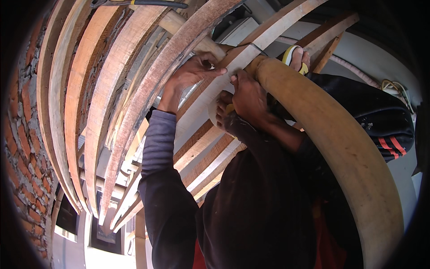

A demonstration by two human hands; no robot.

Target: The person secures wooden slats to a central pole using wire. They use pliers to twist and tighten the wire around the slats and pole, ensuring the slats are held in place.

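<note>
While thick tan pole (340,130) runs up near right side, pale square-cut timber (242,58) slants beneath both hands. Left hand (192,74): thumb and forefinger apart, thumb tip at timber. Right hand (248,96): fingers curled at timber's right edge; whether clamped on anything, cannot tell. Dark tie (254,45) loops round timber just beyond. Timber probably heavy, stiff, rough enough not to slip; best hold: opposite side faces, clear of tie. Farther left: brick wall (27,157).

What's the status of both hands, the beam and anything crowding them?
Left hand and right hand at the wooden beam, fingers bent, any hold unclear. Dark tie across the beam. Thick round pole close by, right side.
</note>
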